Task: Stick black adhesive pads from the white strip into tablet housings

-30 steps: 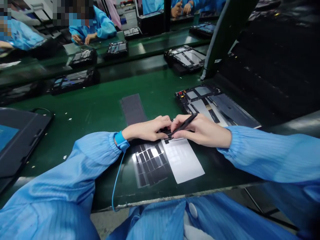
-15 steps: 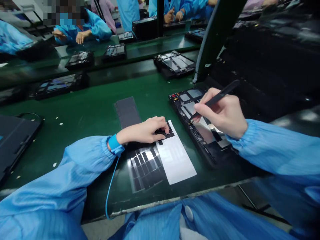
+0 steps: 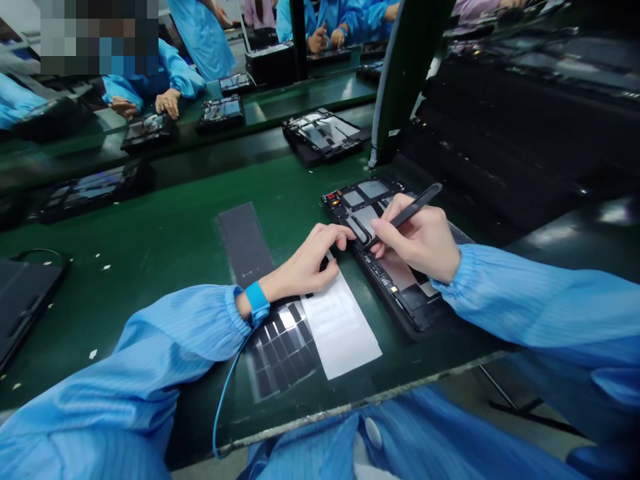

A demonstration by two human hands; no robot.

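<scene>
My right hand (image 3: 420, 240) grips black tweezers (image 3: 420, 202) like a pen, tips down at the left edge of an opened tablet-like device (image 3: 375, 189) with bare inner parts. My left hand (image 3: 323, 257) has its fingers apart, the index fingertip at that same edge, close to the tweezer tips. Whether the fingertip touches the device I cannot tell. Beneath the left hand lies a white sheet (image 3: 345, 330); the hand hides its upper part. A clear sheet with black rectangular stickers (image 3: 283, 350) lies left of it, and a dark grey sheet (image 3: 245, 240) farther back.
A blue cord (image 3: 220, 400) runs from my left wristband (image 3: 257, 298). More opened devices (image 3: 325, 133) stand on the line behind. A dark green post (image 3: 400, 80) rises near black stacked material (image 3: 465, 160). A black case (image 3: 27, 293) is at left. Co-workers in blue sit opposite.
My left hand has moved from the white sheet up and right to the device's edge, its index finger stretching out. The tweezers still point at that edge. The whole view has shifted slightly.
</scene>
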